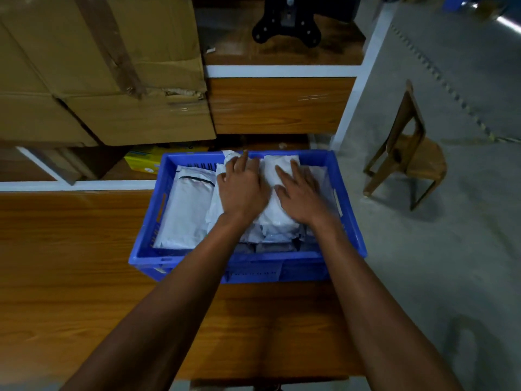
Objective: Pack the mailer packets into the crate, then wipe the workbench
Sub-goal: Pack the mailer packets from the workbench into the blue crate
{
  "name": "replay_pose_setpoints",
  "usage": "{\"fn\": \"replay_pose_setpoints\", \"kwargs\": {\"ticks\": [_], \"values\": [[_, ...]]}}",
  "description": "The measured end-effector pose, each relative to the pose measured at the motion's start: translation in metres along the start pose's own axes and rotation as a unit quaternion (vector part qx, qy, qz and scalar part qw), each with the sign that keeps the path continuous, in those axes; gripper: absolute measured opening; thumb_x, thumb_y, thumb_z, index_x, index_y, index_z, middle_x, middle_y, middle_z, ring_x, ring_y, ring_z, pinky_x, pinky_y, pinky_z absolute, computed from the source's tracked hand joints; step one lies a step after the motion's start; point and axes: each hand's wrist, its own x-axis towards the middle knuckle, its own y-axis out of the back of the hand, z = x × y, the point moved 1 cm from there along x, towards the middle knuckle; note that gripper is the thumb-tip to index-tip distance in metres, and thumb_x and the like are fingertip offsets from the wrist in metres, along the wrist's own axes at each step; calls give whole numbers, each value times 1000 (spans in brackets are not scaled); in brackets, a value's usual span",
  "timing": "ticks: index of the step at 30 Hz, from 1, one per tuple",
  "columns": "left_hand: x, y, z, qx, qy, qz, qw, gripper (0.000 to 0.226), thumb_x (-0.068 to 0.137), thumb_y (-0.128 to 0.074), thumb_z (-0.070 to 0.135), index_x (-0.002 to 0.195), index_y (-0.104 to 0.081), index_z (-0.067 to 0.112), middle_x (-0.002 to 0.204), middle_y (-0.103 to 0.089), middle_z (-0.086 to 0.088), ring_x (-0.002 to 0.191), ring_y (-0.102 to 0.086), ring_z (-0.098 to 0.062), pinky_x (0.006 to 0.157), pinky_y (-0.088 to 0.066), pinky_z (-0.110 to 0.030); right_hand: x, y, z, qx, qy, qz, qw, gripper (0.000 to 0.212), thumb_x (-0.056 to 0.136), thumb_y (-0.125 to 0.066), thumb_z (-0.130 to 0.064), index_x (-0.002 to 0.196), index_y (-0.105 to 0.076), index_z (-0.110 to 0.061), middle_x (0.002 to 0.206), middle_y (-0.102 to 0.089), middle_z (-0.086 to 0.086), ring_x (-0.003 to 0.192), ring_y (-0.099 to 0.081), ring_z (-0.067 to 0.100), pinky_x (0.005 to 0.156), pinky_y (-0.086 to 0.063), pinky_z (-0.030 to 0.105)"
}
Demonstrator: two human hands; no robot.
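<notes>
— Packets are being pressed flat inside the blue crate (146, 258), which sits at the workbench's (70, 263) right edge. How should it be done?

— Evenly, it is judged: the left hand (242, 190) and right hand (300, 196) are laid flat with fingers spread on the white mailer packets (183, 210), nothing gripped.
</notes>
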Motion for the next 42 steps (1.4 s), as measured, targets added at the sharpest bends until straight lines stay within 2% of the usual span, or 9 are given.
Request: {"fn": "replay_pose_setpoints", "kwargs": {"ticks": [6, 12, 15, 20, 23, 27, 36, 39, 42], "values": [[-2, -20, -39, 4, 34, -105, 994, 61, 110, -37, 48, 167, -27, 27, 178, -10, -3, 162, -10, -39, 121, -25, -64, 6, -8, 13, -25, 2, -39, 999, 62, 111, -20, -42, 168, 3, -37, 177, 9, 1, 163, 8, 28, 132, -1, 52], [12, -27, -42, 7, 31, -130, 991, 64, 110, -39, 37, 169, -22, 17, 178, -8, -15, 159, -16, -48, 126, -28, -59, 13, 2, 2, -14, -16, -62, 998, 69, 99, -18, -57, 166, -3, -47, 177, 8, -8, 164, 6, 29, 130, -2, 58], [15, -29, -55, -21, 20, -107, 994, 58, 109, -44, 30, 164, -34, 16, 175, -18, -19, 154, -29, -50, 117, -41, -62, 9, 4, -12, -36, -31, -69, 996, 74, 103, -32, -70, 167, -4, -45, 176, 15, -7, 162, 7, 39, 129, -3, 62], [22, -30, -68, -18, 9, -78, 997, 47, 109, -41, 33, 152, -52, 17, 164, -41, -23, 139, -53, -47, 103, -55, -60, 14, -2, -23, -50, -20, -71, 996, 76, 103, -44, -55, 168, -6, -41, 176, 19, -1, 159, 8, 48, 128, -7, 64], [23, -34, -63, -8, 2, -108, 994, 66, 103, -40, 46, 158, -41, 9, 161, -36, -33, 143, -43, -55, 115, -44, -59, 12, -8, -25, -68, -25, -60, 996, 72, 105, -40, -54, 167, -5, -43, 175, 22, -3, 158, 15, 48, 127, -3, 67], [14, -53, -62, 23, -19, -157, 987, 91, 99, -11, 72, 171, -4, 15, 176, 7, -23, 162, 4, -47, 131, -11, -60, 8, -16, -14, -115, -15, -31, 993, 72, 102, -24, -73, 165, 3, -50, 174, 23, -9, 157, 21, 48, 121, 7, 75], [7, -73, -72, 18, -18, -168, 985, 88, 99, -1, 66, 170, 5, 15, 175, 9, -25, 162, -1, -47, 130, -11, -60, 5, -34, 2, -99, -35, -12, 994, 74, 98, -29, -79, 161, 2, -59, 171, 26, -21, 159, 12, 47, 117, 0, 82], [3, -67, -68, 21, -19, -185, 982, 79, 109, -14, 60, 170, 4, 14, 175, 10, -26, 161, -1, -50, 131, -8, -60, 6, -36, 2, -100, -41, -24, 994, 74, 97, -29, -80, 161, 3, -58, 171, 26, -21, 159, 12, 46, 118, -1, 81], [2, -44, -59, 40, -31, -155, 987, 76, 110, -27, 60, 171, -10, 17, 176, -4, -22, 159, -16, -49, 127, -23, -60, 6, -25, -4, -95, -47, -37, 994, 77, 96, -22, -83, 162, 6, -56, 171, 25, -20, 159, 14, 46, 119, 1, 80]]}}
